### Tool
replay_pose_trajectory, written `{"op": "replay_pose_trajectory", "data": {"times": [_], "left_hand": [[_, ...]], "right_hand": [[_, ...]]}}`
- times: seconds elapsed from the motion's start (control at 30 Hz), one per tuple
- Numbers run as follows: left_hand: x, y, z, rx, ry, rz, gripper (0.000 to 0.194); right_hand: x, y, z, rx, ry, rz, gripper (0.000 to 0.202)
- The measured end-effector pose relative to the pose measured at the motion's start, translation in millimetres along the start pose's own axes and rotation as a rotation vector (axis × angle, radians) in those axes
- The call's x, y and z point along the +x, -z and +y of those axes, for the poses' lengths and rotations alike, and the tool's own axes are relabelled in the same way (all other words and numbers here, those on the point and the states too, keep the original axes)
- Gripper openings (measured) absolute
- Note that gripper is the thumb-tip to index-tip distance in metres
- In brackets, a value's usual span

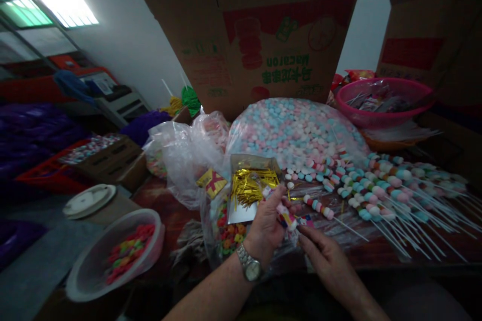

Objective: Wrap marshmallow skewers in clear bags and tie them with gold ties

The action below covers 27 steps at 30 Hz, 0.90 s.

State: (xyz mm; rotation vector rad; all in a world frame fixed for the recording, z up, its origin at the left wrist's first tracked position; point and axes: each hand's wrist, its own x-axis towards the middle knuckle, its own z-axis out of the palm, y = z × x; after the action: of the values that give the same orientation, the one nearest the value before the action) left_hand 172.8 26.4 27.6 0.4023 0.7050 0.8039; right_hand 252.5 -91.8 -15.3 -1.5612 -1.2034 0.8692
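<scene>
My left hand [269, 220], with a metal watch [250, 265] on its wrist, is closed around a candy skewer in a printed clear wrapper [286, 216]. My right hand [327, 256] has its fingertips together at the near end of that wrapper. Just to the right lies a bare marshmallow skewer [319, 207] on a white stick. Gold twist ties [254, 184] fill an open box beyond my left hand. A large pile of skewers [391, 190] lies farther right, sticks toward me.
Behind the hands sits a big clear bag of pastel marshmallows [293, 130]. A pink basin [384, 110] holds wrapped pieces. At left are a translucent bowl [81, 273] of colourful candy and a lidded bucket [109, 210]. A bag of ring candies [231, 238] lies near my left forearm. Cardboard box [203, 20] stands behind.
</scene>
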Motion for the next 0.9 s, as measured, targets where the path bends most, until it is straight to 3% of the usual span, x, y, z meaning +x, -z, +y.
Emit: {"op": "replay_pose_trajectory", "data": {"times": [0.1, 0.3, 0.43, 0.63, 0.73, 0.8, 0.87, 0.9], "left_hand": [[2.1, 8.6, -4.2, -0.041, -0.004, 0.045, 0.031], [-7.5, 19.2, -42.1, 0.099, 0.002, 0.106, 0.041], [-9.3, 25.0, -38.5, 0.288, -0.051, 0.076, 0.043], [-10.5, 22.1, -38.3, 0.386, 0.106, -0.05, 0.052], [-21.1, 20.2, -33.3, 0.618, 0.066, -0.14, 0.043], [-34.0, 21.2, -15.3, 0.903, -0.008, -0.286, 0.039], [-47.3, 23.6, 13.6, 1.328, -0.203, -0.495, 0.034], [-52.2, 25.1, 29.6, 1.55, -0.397, -0.486, 0.032]], "right_hand": [[-4.2, -3.2, 3.1, -0.075, 0.03, 0.018, 0.033], [8.6, -24.1, 9.8, -0.145, 0.123, 0.17, 0.035], [8.6, -27.3, 15.7, -0.174, 0.087, 0.171, 0.033], [7.7, -34.6, 13.3, -0.283, 0.187, 0.229, 0.034], [14.6, -30.8, 10.3, -0.308, 0.208, 0.262, 0.033], [18.0, -19.2, 8.0, -0.29, 0.209, 0.223, 0.031], [18.9, -2.1, 4.6, -0.296, 0.197, 0.146, 0.029], [18.7, 6.9, 2.4, -0.314, 0.191, 0.094, 0.029]]}}
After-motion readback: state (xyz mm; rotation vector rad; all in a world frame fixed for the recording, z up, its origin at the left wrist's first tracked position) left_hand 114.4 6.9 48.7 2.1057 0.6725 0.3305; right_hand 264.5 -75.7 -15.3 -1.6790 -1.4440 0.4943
